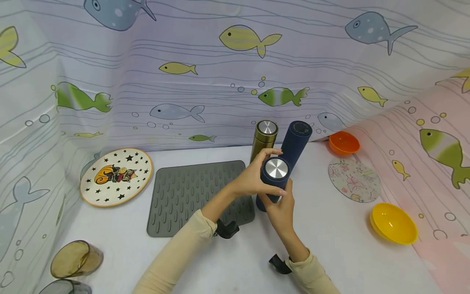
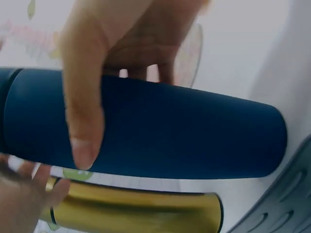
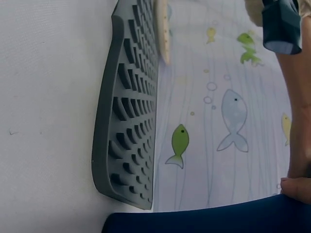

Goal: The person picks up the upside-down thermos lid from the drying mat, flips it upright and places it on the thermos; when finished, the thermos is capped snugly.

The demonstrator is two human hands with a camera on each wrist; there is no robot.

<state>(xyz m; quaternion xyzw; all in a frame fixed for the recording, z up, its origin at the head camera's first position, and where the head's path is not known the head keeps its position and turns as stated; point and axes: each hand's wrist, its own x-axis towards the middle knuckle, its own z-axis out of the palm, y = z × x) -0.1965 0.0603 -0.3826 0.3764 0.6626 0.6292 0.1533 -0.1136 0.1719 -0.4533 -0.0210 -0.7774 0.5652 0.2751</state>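
Observation:
A dark blue thermos flask (image 2: 194, 131) with a silver-topped lid (image 1: 277, 168) stands upright, held by both hands. My left hand (image 1: 253, 175) grips it near the lid, thumb and fingers spread around the sides. Lower down, my right hand (image 1: 282, 208) wraps the body, its thumb (image 2: 85, 121) lying across the front. Just behind are a gold flask (image 1: 262, 141) and a second blue flask (image 1: 296, 141) with a dark top. In the right wrist view, only an edge of the held flask (image 3: 204, 218) shows at the bottom.
Left of the flasks lies a grey ridged drying mat (image 1: 198, 192). A star-patterned plate (image 1: 137, 163) leans at the back left, with tinted glasses (image 1: 75, 259) in front. On the right are an orange bowl (image 1: 344, 143), a floral round board (image 1: 354, 179) and a yellow bowl (image 1: 393, 223).

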